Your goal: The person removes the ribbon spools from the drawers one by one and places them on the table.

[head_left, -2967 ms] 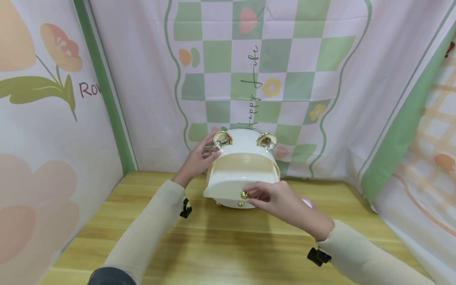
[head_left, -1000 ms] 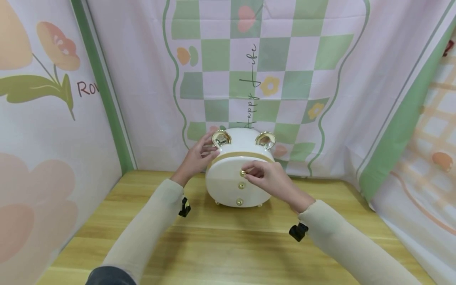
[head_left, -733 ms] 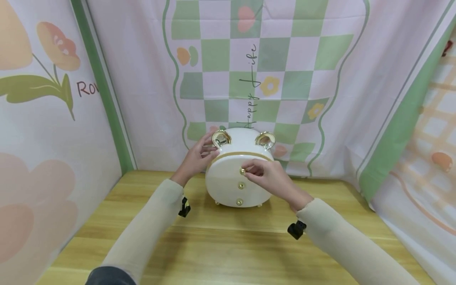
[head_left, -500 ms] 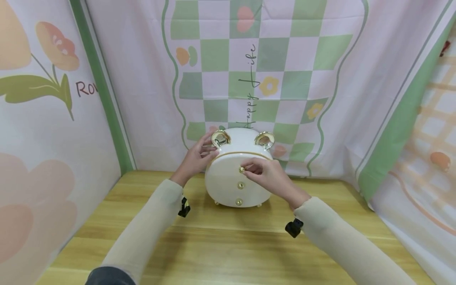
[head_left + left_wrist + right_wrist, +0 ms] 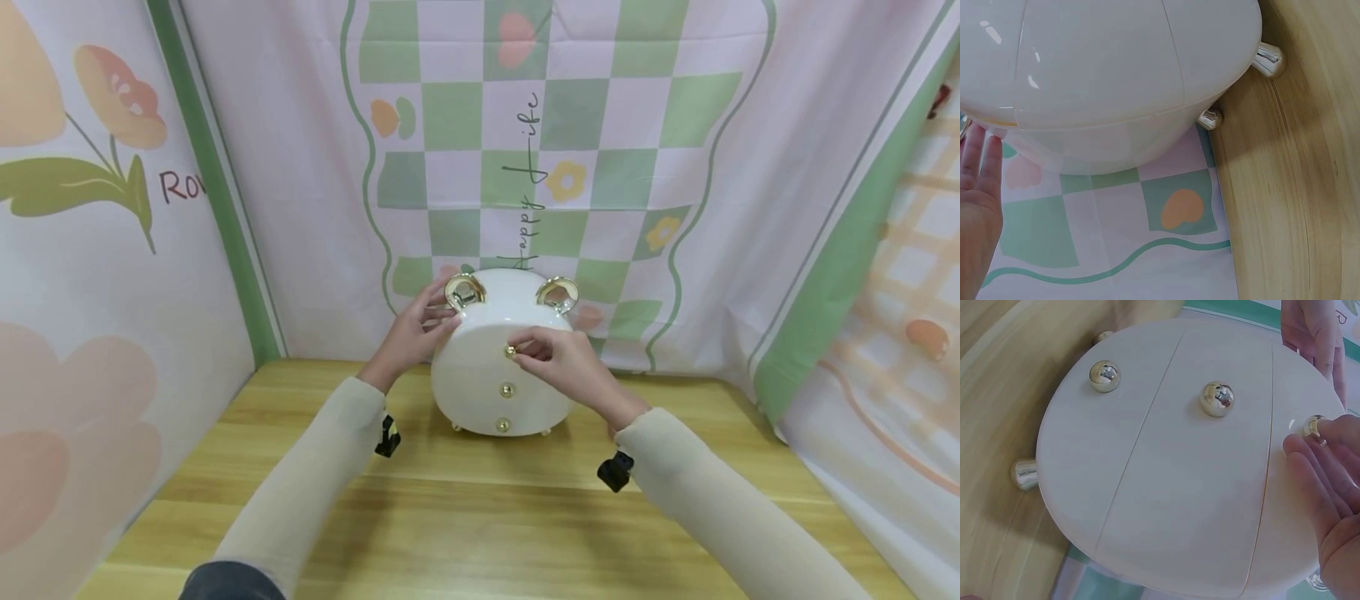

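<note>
Backdrop (image 5: 315, 208): pale cloth with green-and-white checks and "Happy Life" lettering, rising behind the wood-grained table (image 5: 480, 533).
Box (image 5: 468, 375): upright on the far part of the table, between the two hands, just in front of the checks.
Right hand (image 5: 570, 367): at the front of the box, thumb and fingers pinching the top knob (image 5: 511, 352); the middle knob (image 5: 507, 390) and bottom knob (image 5: 503, 425) sit below its grip.
Left hand (image 5: 412, 333): beside the box's upper left, fingers extended, tips at its side near one ear; how firmly they press cannot be told.
Front: towards the person, ears (image 5: 557, 294) up; broad oval, looking wider than tall from the head, knobs in a vertical row.
Finish: glossy white, two thin seams making three panels, one knob each; ears, knobs and stubby feet (image 5: 1025, 474) shiny gold.
</note>
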A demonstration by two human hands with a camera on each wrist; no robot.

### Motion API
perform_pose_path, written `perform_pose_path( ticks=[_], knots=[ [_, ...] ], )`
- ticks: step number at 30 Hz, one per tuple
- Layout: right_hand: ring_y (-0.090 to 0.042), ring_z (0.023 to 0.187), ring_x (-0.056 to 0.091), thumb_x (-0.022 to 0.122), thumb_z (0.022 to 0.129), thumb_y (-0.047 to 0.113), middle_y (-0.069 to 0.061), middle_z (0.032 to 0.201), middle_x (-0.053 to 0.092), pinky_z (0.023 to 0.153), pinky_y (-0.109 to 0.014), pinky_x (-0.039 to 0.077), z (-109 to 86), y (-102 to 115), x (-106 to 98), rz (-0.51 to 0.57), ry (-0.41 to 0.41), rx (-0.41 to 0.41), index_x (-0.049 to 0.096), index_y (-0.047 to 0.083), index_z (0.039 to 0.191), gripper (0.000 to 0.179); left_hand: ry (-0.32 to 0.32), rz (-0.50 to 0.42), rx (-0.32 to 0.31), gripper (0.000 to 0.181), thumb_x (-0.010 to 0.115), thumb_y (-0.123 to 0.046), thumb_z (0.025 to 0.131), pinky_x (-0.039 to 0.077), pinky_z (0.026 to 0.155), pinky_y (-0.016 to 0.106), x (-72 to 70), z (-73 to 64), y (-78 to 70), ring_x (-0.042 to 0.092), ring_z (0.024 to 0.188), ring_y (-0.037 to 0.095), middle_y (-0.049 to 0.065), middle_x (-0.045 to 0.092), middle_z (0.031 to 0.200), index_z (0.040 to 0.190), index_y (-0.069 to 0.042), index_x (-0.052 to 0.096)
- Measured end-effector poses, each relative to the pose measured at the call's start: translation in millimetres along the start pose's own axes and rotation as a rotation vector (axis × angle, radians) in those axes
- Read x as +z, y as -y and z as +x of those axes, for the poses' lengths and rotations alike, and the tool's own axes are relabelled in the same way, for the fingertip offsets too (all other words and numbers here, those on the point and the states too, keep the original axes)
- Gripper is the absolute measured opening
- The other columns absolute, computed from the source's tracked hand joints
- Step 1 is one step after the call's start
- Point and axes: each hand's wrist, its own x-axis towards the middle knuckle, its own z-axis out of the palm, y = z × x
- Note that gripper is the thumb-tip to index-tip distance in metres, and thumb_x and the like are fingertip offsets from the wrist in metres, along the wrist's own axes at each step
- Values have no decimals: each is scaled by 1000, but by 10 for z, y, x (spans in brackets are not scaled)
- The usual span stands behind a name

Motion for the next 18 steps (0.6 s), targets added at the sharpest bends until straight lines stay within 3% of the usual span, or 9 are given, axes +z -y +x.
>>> perform_pose_path(
  ticks=[6,18],
  knots=[
    [-10,82,70,72,95,17,4,94,74,72,-32,61,13,-26,3,13,-1,-8,73,17,114,19,-9,3,2,71,65,-15,99,49,104,45,5,61,186,59,121,32,20,50,142,158,-31,30],
    [-11,84,70,72,95,19,3,98,75,75,-31,61,-15,-26,-5,20,4,-11,72,17,118,23,-6,0,15,70,66,-18,99,50,103,39,-8,60,213,60,119,26,15,53,140,157,-36,31]
  ],
)
